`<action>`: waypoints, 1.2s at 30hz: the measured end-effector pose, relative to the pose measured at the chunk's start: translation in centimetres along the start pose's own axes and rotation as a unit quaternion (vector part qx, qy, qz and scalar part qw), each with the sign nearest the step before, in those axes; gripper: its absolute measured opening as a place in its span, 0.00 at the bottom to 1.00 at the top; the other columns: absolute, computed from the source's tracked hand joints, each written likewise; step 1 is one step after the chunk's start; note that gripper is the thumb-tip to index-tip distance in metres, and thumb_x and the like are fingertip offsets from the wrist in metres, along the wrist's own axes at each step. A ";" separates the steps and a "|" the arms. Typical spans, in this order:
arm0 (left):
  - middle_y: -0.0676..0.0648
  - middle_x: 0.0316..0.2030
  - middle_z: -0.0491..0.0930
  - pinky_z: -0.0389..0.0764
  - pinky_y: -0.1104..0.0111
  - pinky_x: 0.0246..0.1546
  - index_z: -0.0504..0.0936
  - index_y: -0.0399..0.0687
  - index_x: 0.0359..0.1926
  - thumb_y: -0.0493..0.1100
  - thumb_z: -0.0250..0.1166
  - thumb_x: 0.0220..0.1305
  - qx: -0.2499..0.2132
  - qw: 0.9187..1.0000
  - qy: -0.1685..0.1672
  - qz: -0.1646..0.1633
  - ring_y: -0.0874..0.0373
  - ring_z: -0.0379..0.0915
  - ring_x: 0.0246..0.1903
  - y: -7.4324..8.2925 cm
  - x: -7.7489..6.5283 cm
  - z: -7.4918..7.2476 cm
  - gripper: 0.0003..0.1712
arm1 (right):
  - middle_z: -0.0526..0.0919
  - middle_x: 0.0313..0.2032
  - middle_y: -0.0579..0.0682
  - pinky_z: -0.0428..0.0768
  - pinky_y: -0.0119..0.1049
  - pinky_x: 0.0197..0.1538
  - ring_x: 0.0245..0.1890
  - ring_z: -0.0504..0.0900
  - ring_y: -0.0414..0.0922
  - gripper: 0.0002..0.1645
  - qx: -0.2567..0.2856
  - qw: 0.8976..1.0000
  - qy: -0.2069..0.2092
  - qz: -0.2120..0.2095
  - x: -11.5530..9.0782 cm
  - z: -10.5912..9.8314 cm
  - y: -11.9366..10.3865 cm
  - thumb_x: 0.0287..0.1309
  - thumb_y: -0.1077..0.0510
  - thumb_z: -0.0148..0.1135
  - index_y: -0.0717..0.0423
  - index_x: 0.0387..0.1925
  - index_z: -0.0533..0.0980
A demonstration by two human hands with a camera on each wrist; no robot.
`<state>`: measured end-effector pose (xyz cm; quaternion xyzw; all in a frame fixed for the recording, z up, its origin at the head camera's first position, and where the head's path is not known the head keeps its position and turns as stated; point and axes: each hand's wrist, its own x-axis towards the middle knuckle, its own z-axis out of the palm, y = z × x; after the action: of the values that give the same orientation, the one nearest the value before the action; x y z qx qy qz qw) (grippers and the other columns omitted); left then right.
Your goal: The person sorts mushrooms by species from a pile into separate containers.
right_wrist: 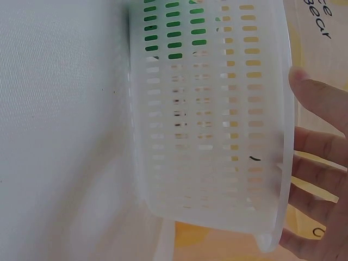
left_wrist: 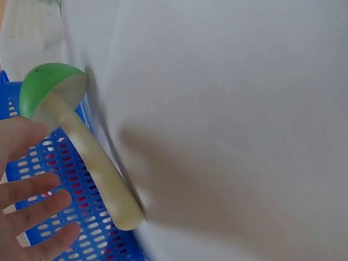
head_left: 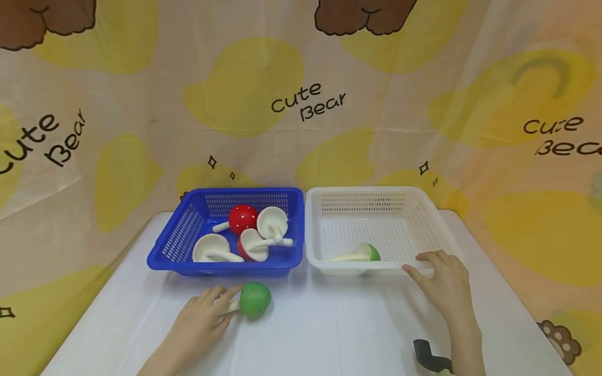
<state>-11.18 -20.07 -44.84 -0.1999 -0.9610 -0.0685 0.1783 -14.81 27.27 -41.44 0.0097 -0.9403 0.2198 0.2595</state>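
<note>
A toy mushroom with a green cap (head_left: 255,301) lies on the white table in front of the blue basket. My left hand (head_left: 199,316) is over its pale stem (left_wrist: 100,163), thumb and fingers spread to either side; in the left wrist view they look apart from the stem. At the front right rim of the white basket (head_left: 357,265), my right hand (head_left: 444,282) has its fingers over the edge and its thumb on the near side, loosely extended. Whether it bears on the rim is unclear. Another green-capped mushroom (head_left: 374,253) lies inside that basket.
The blue basket (head_left: 226,266) stands left of the white one and holds several mushrooms, including a red spotted one (head_left: 243,219). A dark curved object (head_left: 425,355) is beside the right forearm. A patterned cloth (head_left: 376,104) hangs behind the table.
</note>
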 end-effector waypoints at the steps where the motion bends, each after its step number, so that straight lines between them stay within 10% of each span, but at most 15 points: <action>1: 0.57 0.38 0.75 0.76 0.64 0.36 0.77 0.58 0.58 0.44 0.73 0.49 -0.001 1.000 0.004 0.002 0.61 0.73 0.40 -0.2 0.0 0.1 0.32 | 0.83 0.39 0.61 0.69 0.58 0.47 0.43 0.76 0.63 0.21 0.000 1.000 0.000 0.001 0.0 0.0 0.0 0.46 0.48 0.73 0.59 0.36 0.81; 14: 0.61 0.35 0.74 0.79 0.68 0.37 0.80 0.59 0.54 0.43 0.71 0.54 -0.023 0.997 -0.072 -0.015 0.66 0.70 0.37 -1.1 0.2 0.6 0.24 | 0.83 0.39 0.61 0.69 0.59 0.48 0.44 0.76 0.63 0.21 0.003 1.000 0.002 -0.002 0.0 0.0 0.2 0.45 0.48 0.74 0.59 0.37 0.81; 36: 0.63 0.33 0.71 0.71 0.72 0.33 0.81 0.64 0.47 0.38 0.70 0.55 -0.010 0.998 -0.054 0.011 0.67 0.66 0.36 -1.5 0.4 1.3 0.20 | 0.83 0.39 0.62 0.69 0.59 0.47 0.44 0.76 0.64 0.22 0.007 1.000 -0.001 -0.003 -0.1 -0.1 0.1 0.46 0.48 0.73 0.60 0.37 0.81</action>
<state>-12.51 -20.99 -46.04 -0.2154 -0.9663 -0.0649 0.1251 -14.73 27.35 -41.43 0.0150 -0.9390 0.2255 0.2593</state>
